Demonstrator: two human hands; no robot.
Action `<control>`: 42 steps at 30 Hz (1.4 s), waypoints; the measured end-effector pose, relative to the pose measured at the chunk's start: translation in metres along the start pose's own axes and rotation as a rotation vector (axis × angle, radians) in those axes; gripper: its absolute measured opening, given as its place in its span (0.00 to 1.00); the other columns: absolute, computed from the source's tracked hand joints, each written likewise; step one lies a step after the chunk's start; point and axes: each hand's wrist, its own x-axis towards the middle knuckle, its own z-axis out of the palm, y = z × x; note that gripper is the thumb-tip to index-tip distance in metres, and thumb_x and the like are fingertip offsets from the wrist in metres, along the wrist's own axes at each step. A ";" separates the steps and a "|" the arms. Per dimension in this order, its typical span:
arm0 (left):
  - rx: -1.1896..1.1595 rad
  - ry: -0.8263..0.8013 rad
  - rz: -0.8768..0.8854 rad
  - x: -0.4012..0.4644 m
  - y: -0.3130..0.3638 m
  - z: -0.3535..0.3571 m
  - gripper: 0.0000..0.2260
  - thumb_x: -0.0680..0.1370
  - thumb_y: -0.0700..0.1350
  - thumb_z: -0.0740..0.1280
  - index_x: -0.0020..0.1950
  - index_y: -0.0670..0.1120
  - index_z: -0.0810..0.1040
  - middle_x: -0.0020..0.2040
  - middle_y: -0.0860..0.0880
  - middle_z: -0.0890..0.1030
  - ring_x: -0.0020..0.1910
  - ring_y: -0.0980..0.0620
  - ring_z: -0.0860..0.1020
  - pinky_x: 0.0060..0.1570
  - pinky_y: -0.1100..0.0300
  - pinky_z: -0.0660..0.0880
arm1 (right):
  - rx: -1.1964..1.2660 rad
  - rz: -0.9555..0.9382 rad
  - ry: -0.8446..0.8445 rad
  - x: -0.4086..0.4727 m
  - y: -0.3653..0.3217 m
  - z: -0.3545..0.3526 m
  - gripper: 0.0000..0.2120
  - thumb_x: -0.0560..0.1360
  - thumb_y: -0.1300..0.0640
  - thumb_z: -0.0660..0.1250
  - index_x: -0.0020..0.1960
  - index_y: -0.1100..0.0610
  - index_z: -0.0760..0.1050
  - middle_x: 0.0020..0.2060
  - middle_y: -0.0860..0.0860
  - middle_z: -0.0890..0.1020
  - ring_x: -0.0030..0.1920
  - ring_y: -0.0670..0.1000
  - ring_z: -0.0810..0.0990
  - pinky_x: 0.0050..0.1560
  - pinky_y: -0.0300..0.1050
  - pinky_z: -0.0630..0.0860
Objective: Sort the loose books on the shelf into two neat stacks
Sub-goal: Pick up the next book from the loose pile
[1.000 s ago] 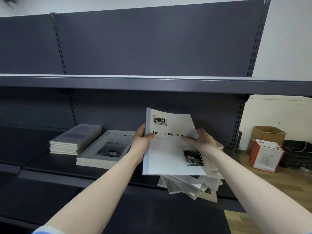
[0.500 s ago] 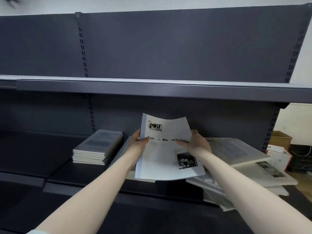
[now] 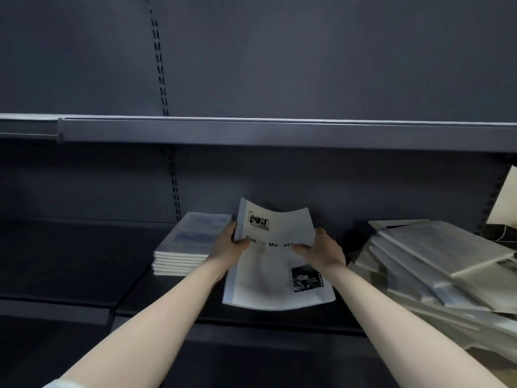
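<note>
**Both hands hold one book above the shelf**

A neat stack of books (image 3: 190,247) lies on the shelf (image 3: 134,292). Beside it, the left hand (image 3: 228,249) and right hand (image 3: 324,252) each pinch the white book (image 3: 272,271) by its edges. Loose books (image 3: 436,264) sprawl at right.

Book (image 3: 275,264) title partly washing out: only "Tim", "Me", "ory" reading. Book is covering whatever lies beneath it. Loose pile (image 3: 436,264) right of right hand (image 3: 324,250) is blurring and running off frame's right edge. Left hand (image 3: 228,245) fingertips hiding behind book.
</note>
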 end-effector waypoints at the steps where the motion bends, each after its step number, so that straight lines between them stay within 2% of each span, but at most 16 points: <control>1: 0.021 -0.005 -0.003 0.002 -0.003 -0.001 0.17 0.78 0.35 0.63 0.67 0.43 0.71 0.58 0.49 0.78 0.57 0.50 0.77 0.52 0.60 0.73 | -0.002 0.008 0.000 0.001 0.000 0.004 0.25 0.74 0.44 0.68 0.63 0.58 0.67 0.59 0.54 0.79 0.59 0.57 0.78 0.51 0.47 0.74; 8: 0.210 0.034 -0.052 0.018 -0.023 0.013 0.15 0.75 0.38 0.67 0.62 0.43 0.75 0.55 0.47 0.80 0.55 0.47 0.78 0.52 0.57 0.75 | 0.003 0.073 -0.023 0.010 0.012 0.020 0.25 0.74 0.45 0.68 0.64 0.58 0.68 0.58 0.53 0.79 0.58 0.56 0.78 0.51 0.47 0.74; 9: 0.267 0.028 -0.056 0.020 -0.024 0.016 0.15 0.75 0.39 0.67 0.62 0.44 0.75 0.55 0.47 0.80 0.55 0.47 0.78 0.48 0.60 0.75 | 0.004 0.091 -0.027 0.012 0.014 0.021 0.24 0.74 0.45 0.68 0.64 0.58 0.68 0.58 0.53 0.79 0.58 0.56 0.78 0.51 0.47 0.74; 11: 0.368 0.013 -0.073 0.024 -0.025 0.019 0.15 0.76 0.40 0.66 0.63 0.45 0.74 0.56 0.49 0.79 0.56 0.49 0.77 0.35 0.67 0.67 | -0.013 0.121 -0.030 0.016 0.018 0.023 0.24 0.74 0.45 0.68 0.63 0.58 0.69 0.57 0.53 0.79 0.57 0.56 0.78 0.49 0.46 0.74; 12: 0.411 0.012 -0.082 0.027 -0.027 0.021 0.15 0.76 0.41 0.65 0.63 0.45 0.73 0.57 0.49 0.79 0.57 0.49 0.77 0.33 0.68 0.64 | -0.026 0.131 -0.027 0.018 0.020 0.024 0.24 0.74 0.44 0.68 0.62 0.58 0.69 0.57 0.53 0.79 0.56 0.55 0.78 0.49 0.46 0.74; 14: 0.506 0.015 -0.091 0.032 -0.032 0.024 0.14 0.77 0.44 0.64 0.63 0.45 0.73 0.59 0.47 0.78 0.58 0.48 0.76 0.39 0.66 0.68 | -0.040 0.142 -0.014 0.023 0.023 0.028 0.24 0.74 0.42 0.67 0.61 0.57 0.70 0.55 0.53 0.80 0.55 0.55 0.79 0.47 0.46 0.74; 16: 0.610 0.018 -0.121 0.036 -0.038 0.027 0.17 0.77 0.48 0.64 0.64 0.44 0.72 0.61 0.43 0.76 0.61 0.44 0.73 0.53 0.58 0.72 | -0.054 0.155 0.003 0.027 0.027 0.033 0.24 0.74 0.40 0.65 0.60 0.57 0.70 0.53 0.52 0.80 0.53 0.55 0.79 0.44 0.45 0.74; 19: 0.755 0.024 -0.161 0.039 -0.040 0.031 0.19 0.79 0.51 0.61 0.66 0.42 0.70 0.65 0.39 0.70 0.66 0.39 0.67 0.62 0.51 0.67 | -0.089 0.183 0.003 0.032 0.033 0.042 0.24 0.75 0.39 0.61 0.59 0.57 0.70 0.53 0.54 0.80 0.53 0.56 0.79 0.45 0.47 0.74; 23: 0.870 0.049 -0.116 0.043 -0.042 0.036 0.19 0.81 0.52 0.57 0.67 0.42 0.70 0.66 0.40 0.67 0.66 0.40 0.65 0.62 0.51 0.65 | -0.132 0.187 0.000 0.042 0.034 0.049 0.25 0.76 0.38 0.59 0.60 0.59 0.69 0.56 0.56 0.78 0.55 0.58 0.78 0.46 0.49 0.75; 30: 0.827 0.032 -0.133 0.059 -0.048 0.034 0.18 0.82 0.49 0.54 0.69 0.41 0.67 0.67 0.39 0.66 0.67 0.38 0.63 0.63 0.49 0.65 | -0.182 0.166 0.005 0.059 0.030 0.057 0.27 0.78 0.39 0.57 0.64 0.61 0.68 0.60 0.60 0.72 0.58 0.61 0.75 0.51 0.52 0.74; 42: 0.827 0.025 -0.117 0.078 -0.059 0.037 0.19 0.83 0.48 0.53 0.70 0.40 0.65 0.66 0.37 0.67 0.65 0.36 0.64 0.65 0.50 0.61 | -0.265 0.126 0.026 0.076 0.032 0.064 0.26 0.79 0.40 0.54 0.64 0.61 0.67 0.61 0.60 0.72 0.59 0.61 0.75 0.45 0.48 0.69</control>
